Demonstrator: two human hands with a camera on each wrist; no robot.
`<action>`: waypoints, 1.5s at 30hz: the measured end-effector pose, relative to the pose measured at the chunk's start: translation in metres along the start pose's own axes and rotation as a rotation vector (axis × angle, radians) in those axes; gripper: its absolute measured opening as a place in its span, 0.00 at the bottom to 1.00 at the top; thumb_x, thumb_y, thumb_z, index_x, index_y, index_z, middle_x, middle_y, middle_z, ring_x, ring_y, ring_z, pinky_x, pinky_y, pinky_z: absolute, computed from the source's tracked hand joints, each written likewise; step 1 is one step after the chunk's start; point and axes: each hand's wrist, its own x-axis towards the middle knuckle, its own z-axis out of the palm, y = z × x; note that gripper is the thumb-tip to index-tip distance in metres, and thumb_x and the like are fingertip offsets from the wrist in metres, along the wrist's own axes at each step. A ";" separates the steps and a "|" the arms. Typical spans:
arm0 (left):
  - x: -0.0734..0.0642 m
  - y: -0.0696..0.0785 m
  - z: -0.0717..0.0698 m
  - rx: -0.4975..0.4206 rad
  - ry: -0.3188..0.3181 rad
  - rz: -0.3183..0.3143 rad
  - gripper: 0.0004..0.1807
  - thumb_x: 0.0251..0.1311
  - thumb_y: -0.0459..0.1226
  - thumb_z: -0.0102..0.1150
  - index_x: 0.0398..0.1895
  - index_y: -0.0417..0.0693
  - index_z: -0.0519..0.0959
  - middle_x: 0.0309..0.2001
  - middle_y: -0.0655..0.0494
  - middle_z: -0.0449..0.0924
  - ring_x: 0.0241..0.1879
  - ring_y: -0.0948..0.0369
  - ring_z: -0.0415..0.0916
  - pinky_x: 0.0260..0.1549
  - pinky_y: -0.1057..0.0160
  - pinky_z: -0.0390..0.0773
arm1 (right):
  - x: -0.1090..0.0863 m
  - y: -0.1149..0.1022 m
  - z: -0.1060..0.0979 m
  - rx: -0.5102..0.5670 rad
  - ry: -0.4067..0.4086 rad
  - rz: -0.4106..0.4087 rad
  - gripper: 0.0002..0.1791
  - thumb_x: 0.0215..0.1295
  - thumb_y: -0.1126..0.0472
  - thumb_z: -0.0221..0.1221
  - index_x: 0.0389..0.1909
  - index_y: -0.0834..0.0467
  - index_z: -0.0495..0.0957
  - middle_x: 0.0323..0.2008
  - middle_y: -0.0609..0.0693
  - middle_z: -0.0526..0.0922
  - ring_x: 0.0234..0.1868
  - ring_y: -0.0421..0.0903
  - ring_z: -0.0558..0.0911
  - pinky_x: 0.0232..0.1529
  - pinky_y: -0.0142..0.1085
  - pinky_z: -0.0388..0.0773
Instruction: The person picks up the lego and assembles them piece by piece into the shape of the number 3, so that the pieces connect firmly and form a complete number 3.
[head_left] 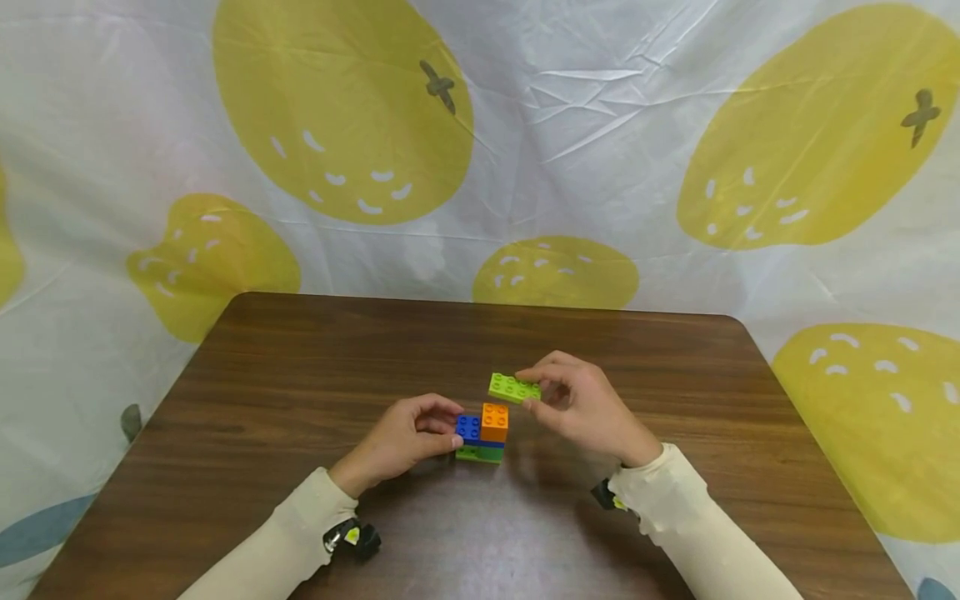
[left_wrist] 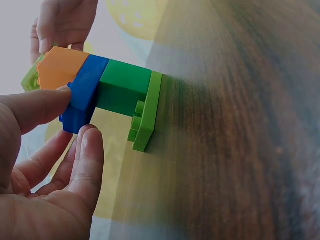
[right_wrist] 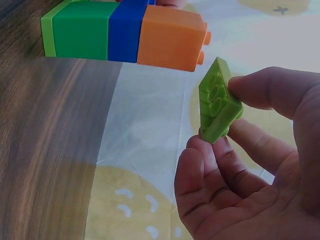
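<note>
A small stack of toy building bricks stands on the table. A light green flat brick [left_wrist: 150,115] forms its base, with a dark green brick [left_wrist: 125,85] on one end. A blue brick [head_left: 468,427] lies across that, and an orange brick [head_left: 494,422] sits on the blue one's right end. My left hand [head_left: 408,439] pinches the blue brick's free end between thumb and fingers. My right hand [head_left: 587,408] holds a second light green flat brick [head_left: 513,387] by its right end, studs up. That brick hangs just above the orange brick, apart from it in the right wrist view.
The brown wooden table [head_left: 360,342] has rounded far corners. Behind it hangs a white cloth [head_left: 555,183] printed with large yellow fruit. Each wrist, in a cream sleeve [head_left: 667,492], wears a small black camera [head_left: 366,542].
</note>
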 end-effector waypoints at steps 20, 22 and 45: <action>0.000 0.001 0.000 -0.030 -0.005 -0.019 0.21 0.65 0.37 0.73 0.59 0.41 0.81 0.55 0.43 0.85 0.49 0.55 0.86 0.45 0.66 0.87 | 0.000 -0.011 0.009 0.023 0.000 -0.058 0.20 0.62 0.64 0.73 0.56 0.53 0.88 0.46 0.43 0.85 0.37 0.47 0.83 0.40 0.36 0.85; 0.000 0.002 0.000 -0.035 -0.008 -0.018 0.22 0.65 0.36 0.73 0.60 0.40 0.81 0.55 0.42 0.85 0.49 0.55 0.86 0.45 0.65 0.87 | 0.001 -0.012 0.010 0.025 -0.001 -0.064 0.20 0.62 0.63 0.73 0.56 0.53 0.88 0.46 0.43 0.85 0.37 0.47 0.83 0.39 0.34 0.85; 0.001 0.000 0.000 -0.035 -0.016 -0.006 0.23 0.65 0.35 0.73 0.60 0.37 0.80 0.54 0.40 0.86 0.50 0.55 0.86 0.45 0.67 0.86 | 0.005 -0.020 0.020 0.042 -0.042 -0.086 0.20 0.63 0.63 0.73 0.56 0.54 0.87 0.46 0.44 0.85 0.38 0.46 0.83 0.39 0.35 0.86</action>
